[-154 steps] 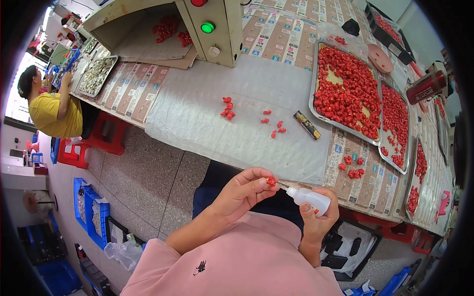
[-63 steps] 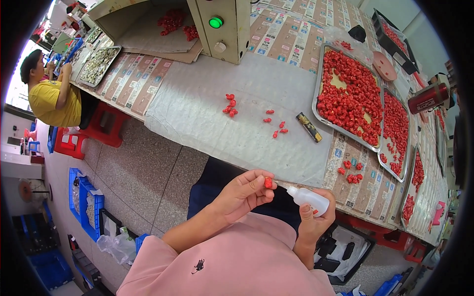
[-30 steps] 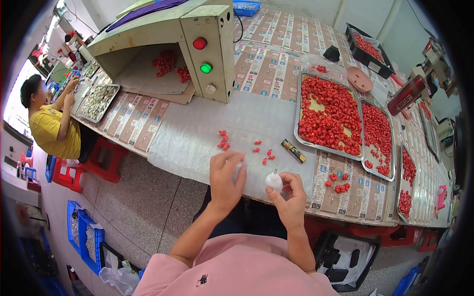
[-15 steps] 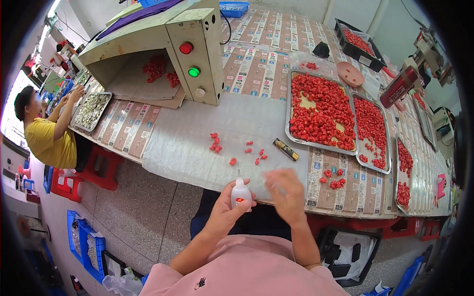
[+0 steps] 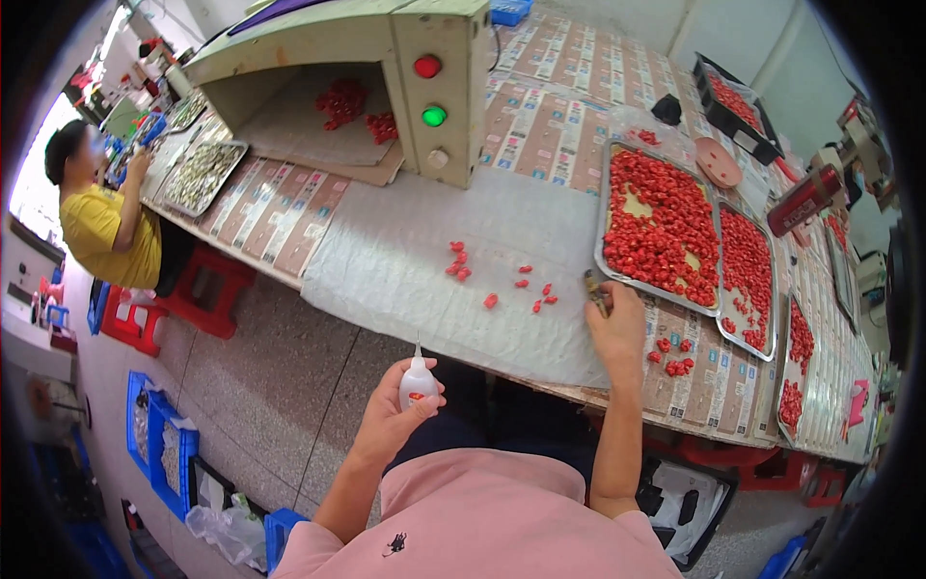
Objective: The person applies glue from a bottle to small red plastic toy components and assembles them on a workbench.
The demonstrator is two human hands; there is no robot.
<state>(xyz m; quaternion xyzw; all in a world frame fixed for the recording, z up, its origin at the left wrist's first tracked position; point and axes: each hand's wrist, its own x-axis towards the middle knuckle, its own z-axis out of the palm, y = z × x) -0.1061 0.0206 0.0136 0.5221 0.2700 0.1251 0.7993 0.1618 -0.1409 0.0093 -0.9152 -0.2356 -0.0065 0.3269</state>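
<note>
My left hand (image 5: 394,410) is closed around a small white squeeze bottle (image 5: 418,384) with a thin pointed nozzle, held upright just off the table's front edge. At the right of the white sheet (image 5: 386,261), my right hand (image 5: 617,323) has its fingers closed on a small black-and-gold cylinder (image 5: 593,286), partly hidden by the fingers. Several small red pieces (image 5: 458,259) lie scattered on the sheet between the hands. To the right of my right wrist, more red pieces (image 5: 678,367) rest on the patterned table covering.
A metal tray (image 5: 602,241) heaped with red pieces stands beyond my right hand, with a second tray (image 5: 774,318) beside it. A cream machine (image 5: 463,125) with red and green lights stands at the back left. Farther left sits a person (image 5: 106,232) in yellow.
My right hand has moved right and closed on the black-and-gold cylinder, which now stands tilted up from where it lay. The left hand with the bottle has shifted left and down.
</note>
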